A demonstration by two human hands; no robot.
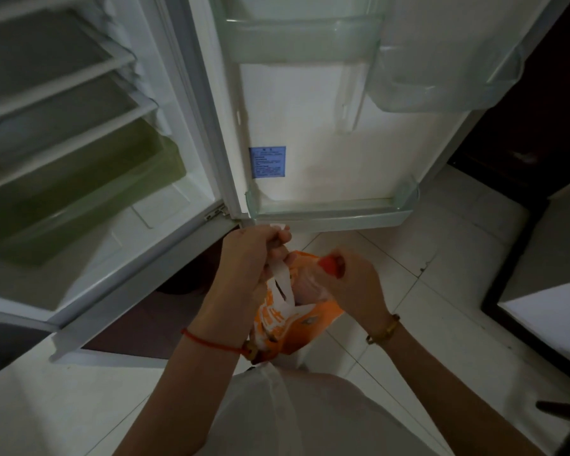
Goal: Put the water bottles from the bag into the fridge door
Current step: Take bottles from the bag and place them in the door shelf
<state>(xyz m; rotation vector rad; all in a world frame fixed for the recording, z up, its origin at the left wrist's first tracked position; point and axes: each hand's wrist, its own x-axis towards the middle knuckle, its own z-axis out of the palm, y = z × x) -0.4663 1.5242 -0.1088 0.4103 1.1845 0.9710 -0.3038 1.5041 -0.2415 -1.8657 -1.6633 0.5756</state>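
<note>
An orange and white bag [287, 320] hangs in front of me, just below the open fridge door [313, 126]. My left hand [250, 255] grips the bag's white handles and holds it up. My right hand [349, 284] reaches into the bag's mouth and curls around the red cap of a water bottle [329, 264]; the rest of the bottle is blurred inside the bag. The door's bottom shelf [329, 213] sits right above my hands with nothing showing in it. A clear upper door shelf [297, 37] is higher up.
The fridge interior [63, 126] with glass shelves and a greenish drawer lies to the left. A clear bin [441, 77] hangs on the door's right. Dark furniture [524, 159] stands at the right. Pale floor tiles [425, 258] spread below.
</note>
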